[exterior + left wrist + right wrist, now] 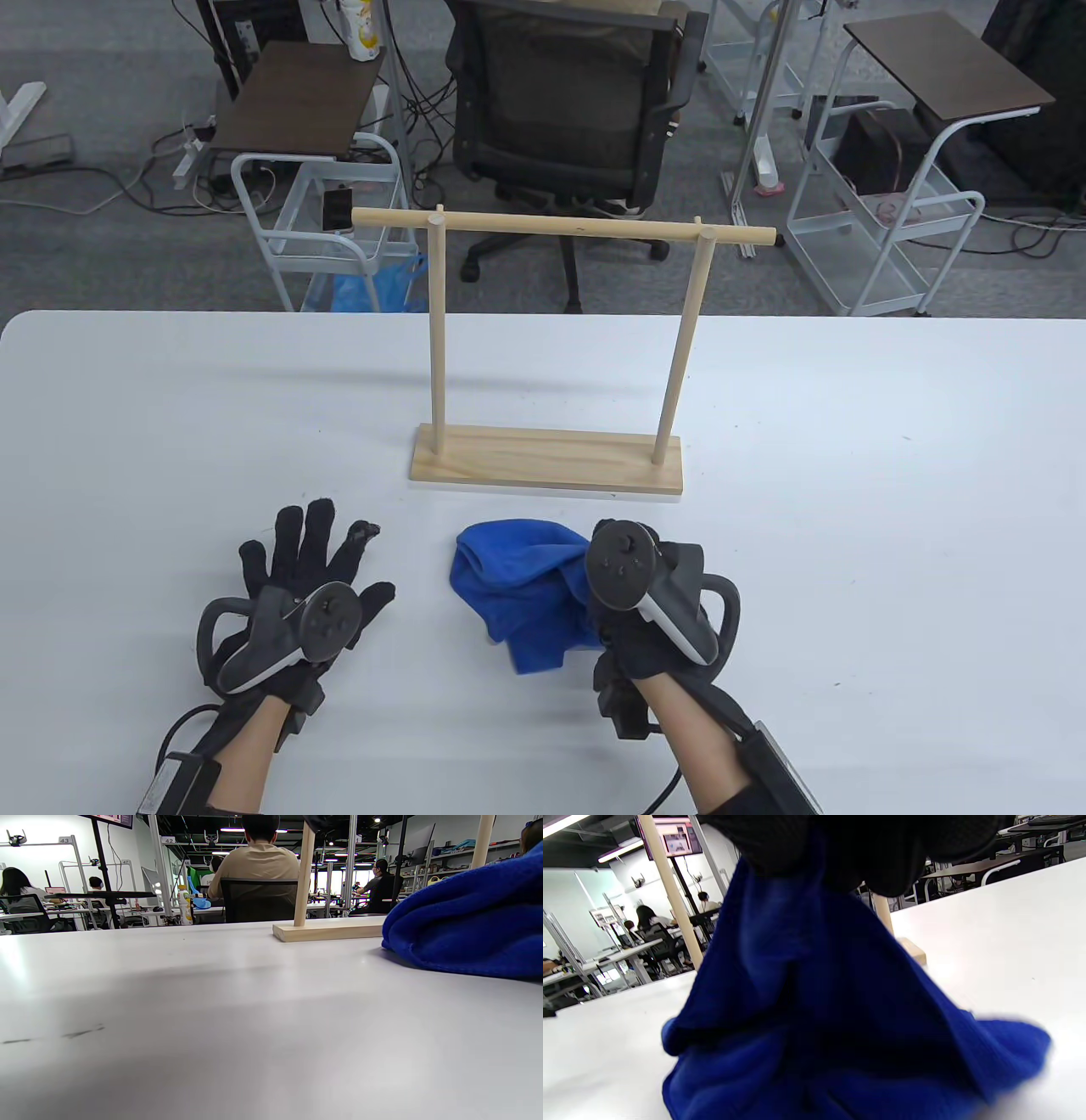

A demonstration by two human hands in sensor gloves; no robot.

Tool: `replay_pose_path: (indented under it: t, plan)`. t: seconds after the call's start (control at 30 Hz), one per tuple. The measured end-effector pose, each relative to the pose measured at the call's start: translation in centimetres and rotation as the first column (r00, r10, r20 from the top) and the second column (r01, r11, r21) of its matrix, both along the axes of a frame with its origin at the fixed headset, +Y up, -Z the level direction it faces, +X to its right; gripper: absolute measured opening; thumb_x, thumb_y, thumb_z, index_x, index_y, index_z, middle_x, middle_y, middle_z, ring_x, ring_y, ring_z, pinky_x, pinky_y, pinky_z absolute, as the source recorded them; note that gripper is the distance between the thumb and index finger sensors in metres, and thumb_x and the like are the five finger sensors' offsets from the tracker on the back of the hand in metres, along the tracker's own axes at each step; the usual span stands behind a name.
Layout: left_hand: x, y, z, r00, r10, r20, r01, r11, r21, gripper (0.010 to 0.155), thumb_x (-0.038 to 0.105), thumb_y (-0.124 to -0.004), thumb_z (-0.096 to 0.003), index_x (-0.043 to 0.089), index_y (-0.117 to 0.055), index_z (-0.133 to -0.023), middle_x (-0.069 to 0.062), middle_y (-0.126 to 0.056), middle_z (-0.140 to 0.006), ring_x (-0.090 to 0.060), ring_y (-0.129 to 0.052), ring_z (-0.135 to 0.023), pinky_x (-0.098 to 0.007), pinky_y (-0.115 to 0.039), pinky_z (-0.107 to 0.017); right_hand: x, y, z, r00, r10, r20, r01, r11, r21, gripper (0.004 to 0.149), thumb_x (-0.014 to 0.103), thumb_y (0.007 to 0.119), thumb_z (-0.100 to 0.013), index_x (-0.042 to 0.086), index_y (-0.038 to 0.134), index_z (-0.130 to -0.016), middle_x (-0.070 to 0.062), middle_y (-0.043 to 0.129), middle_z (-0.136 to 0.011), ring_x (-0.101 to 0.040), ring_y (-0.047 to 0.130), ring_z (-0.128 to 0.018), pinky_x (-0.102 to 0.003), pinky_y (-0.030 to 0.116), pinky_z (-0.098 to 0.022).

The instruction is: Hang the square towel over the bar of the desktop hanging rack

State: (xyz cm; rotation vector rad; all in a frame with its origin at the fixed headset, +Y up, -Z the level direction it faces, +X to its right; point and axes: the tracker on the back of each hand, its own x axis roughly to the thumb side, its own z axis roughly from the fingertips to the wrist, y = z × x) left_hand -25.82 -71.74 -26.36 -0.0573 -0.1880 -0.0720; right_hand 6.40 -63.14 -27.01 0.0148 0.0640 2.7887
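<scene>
A crumpled blue towel (526, 590) lies on the white table in front of the wooden rack's base (547, 458). The rack's bar (564, 227) sits on two uprights and is bare. My right hand (632, 594) grips the towel's right side; in the right wrist view the gloved fingers (840, 849) bunch the cloth (831, 1005) from above, pulling it up into a peak. My left hand (314, 564) lies flat on the table with fingers spread, left of the towel and apart from it. The left wrist view shows the towel (471, 916) at right and the rack base (331, 930).
The white table (848, 526) spreads wide on both sides of the rack. Beyond its far edge stand an office chair (564, 110), white carts (327, 229) and side tables.
</scene>
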Motion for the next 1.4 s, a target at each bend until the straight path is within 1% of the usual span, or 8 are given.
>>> replay_pose_path:
  t: [0.3,0.53,0.7,0.9,1.03,1.13,1.27,1.4]
  plan:
    - [0.0,-0.1,0.0,1.000,0.001,0.003,-0.001,1.000,-0.005,0.081,0.069,-0.041,-0.0570,0.028,-0.032,-0.127,-0.021,-0.020,-0.132,-0.051,-0.022,-0.116,-0.076,-0.029,-0.079,1.1,4.1,-0.8,0.998,-0.048,-0.030,0.054,0.971,0.233,0.044,0.022,0.071,-0.060,0.018,0.060,-0.103,-0.016,0.082,-0.084,-0.032,0.089,-0.064,-0.050,0.074,-0.053]
    - [-0.1,-0.2,0.0,1.000,0.023,0.014,-0.023,1.000,-0.010,0.084,0.071,-0.039,-0.0558,0.027,-0.031,-0.127,-0.022,-0.017,-0.132,-0.051,-0.019,-0.116,-0.077,-0.028,-0.078,2.2,7.2,-1.9,0.985,-0.155,-0.079,0.173,0.915,0.364,0.055,0.026,0.080,-0.055,0.005,0.063,-0.103,-0.016,0.083,-0.083,-0.029,0.089,-0.063,-0.048,0.075,-0.053]
    - [-0.2,-0.3,0.0,1.000,0.019,0.006,-0.018,1.000,-0.012,0.084,0.071,-0.039,-0.0558,0.027,-0.031,-0.127,-0.022,-0.016,-0.132,-0.051,-0.018,-0.115,-0.076,-0.028,-0.078,2.1,9.1,-2.5,0.985,-0.124,-0.119,0.157,0.931,0.329,0.051,0.023,0.078,-0.056,0.006,0.066,-0.103,-0.018,0.081,-0.085,-0.032,0.087,-0.066,-0.051,0.073,-0.055]
    - [-0.3,-0.2,0.0,1.000,0.017,-0.001,-0.017,1.000,-0.010,0.084,0.071,-0.040,-0.0559,0.027,-0.033,-0.127,-0.022,-0.017,-0.132,-0.051,-0.018,-0.115,-0.076,-0.028,-0.078,2.7,11.2,-3.1,0.979,-0.127,-0.160,0.180,0.907,0.381,0.038,0.024,0.073,-0.058,0.017,0.074,-0.096,-0.016,0.077,-0.089,-0.033,0.081,-0.071,-0.054,0.069,-0.059]
    - [-0.4,-0.3,-0.1,1.000,0.014,-0.001,-0.014,1.000,-0.013,0.084,0.070,-0.040,-0.0560,0.027,-0.033,-0.127,-0.022,-0.017,-0.132,-0.052,-0.018,-0.115,-0.076,-0.028,-0.078,3.8,12.3,-3.7,0.944,-0.272,-0.187,0.323,0.876,0.359,0.039,0.026,0.069,-0.060,0.018,0.070,-0.099,-0.016,0.069,-0.102,-0.042,0.076,-0.087,-0.058,0.065,-0.062]
    - [-0.3,-0.3,-0.1,1.000,0.011,0.000,-0.011,1.000,-0.020,0.083,0.070,-0.040,-0.0559,0.027,-0.033,-0.127,-0.022,-0.017,-0.132,-0.051,-0.018,-0.115,-0.076,-0.028,-0.079,4.8,12.9,-4.3,0.864,-0.453,-0.221,0.503,0.806,0.312,0.040,0.026,0.066,-0.061,0.017,0.065,-0.100,-0.021,0.068,-0.105,-0.045,0.077,-0.088,-0.058,0.066,-0.062]
    - [-0.3,-0.3,-0.1,1.000,0.004,-0.003,-0.005,1.000,-0.027,0.083,0.070,-0.040,-0.0559,0.027,-0.033,-0.127,-0.022,-0.018,-0.132,-0.051,-0.019,-0.115,-0.076,-0.028,-0.079,5.5,14.1,-4.7,0.816,-0.538,-0.210,0.578,0.754,0.312,0.040,0.026,0.067,-0.061,0.014,0.066,-0.099,-0.019,0.083,-0.089,-0.035,0.092,-0.070,-0.048,0.076,-0.052]
    - [-0.3,-0.3,-0.2,1.000,0.002,-0.007,-0.002,1.000,-0.028,0.083,0.070,-0.040,-0.0560,0.026,-0.034,-0.127,-0.022,-0.019,-0.132,-0.051,-0.020,-0.116,-0.076,-0.029,-0.079,5.6,16.0,-4.7,0.860,-0.468,-0.204,0.510,0.766,0.392,0.040,0.030,0.074,-0.059,0.013,0.072,-0.095,-0.014,0.091,-0.073,-0.024,0.097,-0.052,-0.038,0.081,-0.042]
